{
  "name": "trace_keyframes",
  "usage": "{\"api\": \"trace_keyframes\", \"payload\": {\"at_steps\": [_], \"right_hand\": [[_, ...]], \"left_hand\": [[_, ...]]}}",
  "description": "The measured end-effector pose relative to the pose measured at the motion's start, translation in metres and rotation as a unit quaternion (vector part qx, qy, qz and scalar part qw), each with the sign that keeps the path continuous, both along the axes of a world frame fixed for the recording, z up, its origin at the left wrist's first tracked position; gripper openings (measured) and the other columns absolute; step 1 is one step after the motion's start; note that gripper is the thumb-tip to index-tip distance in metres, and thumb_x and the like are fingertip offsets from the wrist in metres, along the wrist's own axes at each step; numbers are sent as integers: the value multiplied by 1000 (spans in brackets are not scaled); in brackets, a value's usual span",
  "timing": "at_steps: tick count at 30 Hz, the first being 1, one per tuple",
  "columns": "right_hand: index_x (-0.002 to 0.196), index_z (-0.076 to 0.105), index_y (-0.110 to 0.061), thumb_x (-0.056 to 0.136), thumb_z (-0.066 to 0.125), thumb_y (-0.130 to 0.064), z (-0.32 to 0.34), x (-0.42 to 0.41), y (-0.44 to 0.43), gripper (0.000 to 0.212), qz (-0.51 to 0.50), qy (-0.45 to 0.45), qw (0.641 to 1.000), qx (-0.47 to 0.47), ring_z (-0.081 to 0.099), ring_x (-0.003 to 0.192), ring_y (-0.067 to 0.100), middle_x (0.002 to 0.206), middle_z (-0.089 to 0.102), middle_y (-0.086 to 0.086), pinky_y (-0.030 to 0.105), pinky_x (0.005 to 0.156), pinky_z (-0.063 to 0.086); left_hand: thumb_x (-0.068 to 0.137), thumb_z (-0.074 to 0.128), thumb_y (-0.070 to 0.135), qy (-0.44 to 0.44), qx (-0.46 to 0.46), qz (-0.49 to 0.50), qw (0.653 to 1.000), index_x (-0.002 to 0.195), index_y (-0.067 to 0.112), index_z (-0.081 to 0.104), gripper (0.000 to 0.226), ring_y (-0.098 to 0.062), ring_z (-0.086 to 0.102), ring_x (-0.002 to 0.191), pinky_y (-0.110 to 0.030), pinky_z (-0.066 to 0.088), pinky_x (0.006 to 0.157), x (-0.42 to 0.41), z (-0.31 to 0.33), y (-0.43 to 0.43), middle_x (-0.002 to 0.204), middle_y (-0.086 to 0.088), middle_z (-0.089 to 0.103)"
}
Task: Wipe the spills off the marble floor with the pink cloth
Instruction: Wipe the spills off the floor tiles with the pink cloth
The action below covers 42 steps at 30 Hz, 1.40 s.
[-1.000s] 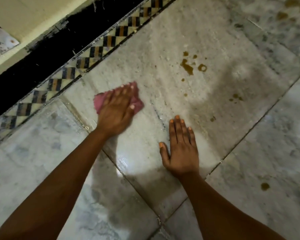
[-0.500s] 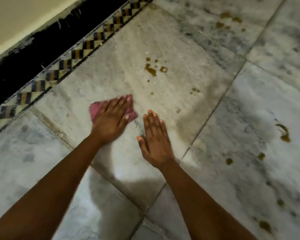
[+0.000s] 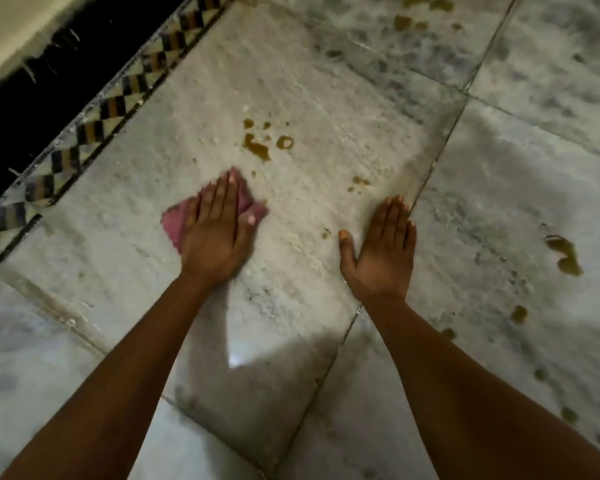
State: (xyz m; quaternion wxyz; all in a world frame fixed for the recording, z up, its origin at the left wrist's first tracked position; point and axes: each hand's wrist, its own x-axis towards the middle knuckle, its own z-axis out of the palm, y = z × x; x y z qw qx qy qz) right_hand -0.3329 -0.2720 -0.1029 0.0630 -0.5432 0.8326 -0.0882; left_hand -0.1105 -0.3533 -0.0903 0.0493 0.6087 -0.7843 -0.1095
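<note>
My left hand lies flat on the pink cloth, pressing it onto the marble floor; the crumpled cloth shows at the hand's left and under the fingertips. My right hand rests palm down on the floor, fingers together, holding nothing, beside a tile joint. Brown spills sit a short way beyond the cloth. Smaller drops lie between the two hands' fingertips, further out. Another brown spill is on the tile to the right of my right hand.
A chequered tile border runs diagonally at the upper left, with a black strip and a pale wall base behind it. More brown spots mark the far tiles, and small drops dot the right-hand tile.
The view has shifted. My right hand has moved to the right, away from the left one, onto the tile joint. The left hand with the cloth has turned slightly and stays short of the brown spills.
</note>
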Motion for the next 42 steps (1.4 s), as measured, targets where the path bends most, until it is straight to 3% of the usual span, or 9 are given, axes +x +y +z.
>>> {"api": "trace_keyframes", "payload": {"at_steps": [8, 12, 18, 22, 26, 31, 36, 39, 42], "right_hand": [[148, 8, 2, 91, 22, -55, 3, 1, 1, 82, -4, -4, 1000, 1, 5, 146, 30, 156, 8, 21, 39, 117, 0], [148, 8, 1, 91, 22, -55, 4, 2, 3, 81, -8, -7, 1000, -6, 6, 146, 29, 157, 7, 19, 38, 117, 0], [148, 12, 2, 91, 24, -53, 4, 2, 1, 80, -11, 0, 1000, -4, 13, 144, 32, 155, 13, 21, 39, 117, 3], [148, 11, 2, 91, 25, -53, 2, 2, 1, 80, -11, -2, 1000, -8, 12, 145, 31, 156, 13, 21, 38, 117, 2], [148, 7, 1, 91, 23, -54, 1, 1, 2, 81, -6, -4, 1000, -9, 7, 146, 29, 157, 9, 19, 38, 117, 0], [148, 9, 1, 90, 22, -55, 2, 1, 1, 81, -10, -4, 1000, -8, 10, 145, 29, 156, 11, 19, 38, 117, 2], [147, 13, 3, 91, 24, -53, 3, 1, 1, 80, -11, -5, 1000, -4, 16, 144, 32, 155, 16, 21, 40, 117, 4], [147, 13, 3, 91, 24, -54, 2, 1, 1, 80, -10, -5, 1000, -7, 16, 144, 32, 155, 16, 21, 39, 116, 4], [148, 11, 2, 91, 23, -54, 0, 2, 1, 81, -7, -6, 1000, -11, 13, 144, 31, 155, 14, 21, 39, 116, 3]], "left_hand": [[99, 17, 39, -29, 13, 147, 989, 150, 15, 7, 58, -21, 8, 145, -41, 4, 117, -4, 1, -126, 158, -4, 10], [100, 18, 32, -11, 43, 50, 998, 150, 22, 10, 51, -19, 6, 145, -38, 2, 117, -66, 3, -170, 159, 1, 8], [94, 10, 43, 14, 47, -217, 975, 149, 27, 12, 58, -14, 12, 144, -35, 5, 115, -50, 5, -89, 157, 5, 14], [92, 12, 46, -49, -1, -140, 989, 149, 23, 16, 62, -22, 19, 143, -39, 10, 114, 2, 4, -101, 156, -1, 20], [99, 18, 37, -58, 23, -2, 998, 150, 22, 8, 54, -21, 5, 145, -40, 3, 116, -44, 5, -157, 159, 1, 7], [96, 15, 40, -42, 20, -112, 993, 150, 21, 10, 57, -22, 11, 145, -39, 6, 115, -97, 2, -121, 158, -2, 13], [96, 16, 44, -39, -3, -258, 965, 149, 19, 18, 59, -19, 20, 143, -41, 16, 115, -24, 5, -15, 155, -1, 19], [96, 16, 46, -48, -26, -189, 981, 148, 19, 20, 59, -22, 28, 140, -44, 20, 113, 24, 2, -26, 153, -3, 27], [93, 13, 45, -60, -11, -20, 998, 150, 20, 12, 62, -22, 16, 144, -42, 10, 115, 25, -1, -84, 157, -3, 17]]}}
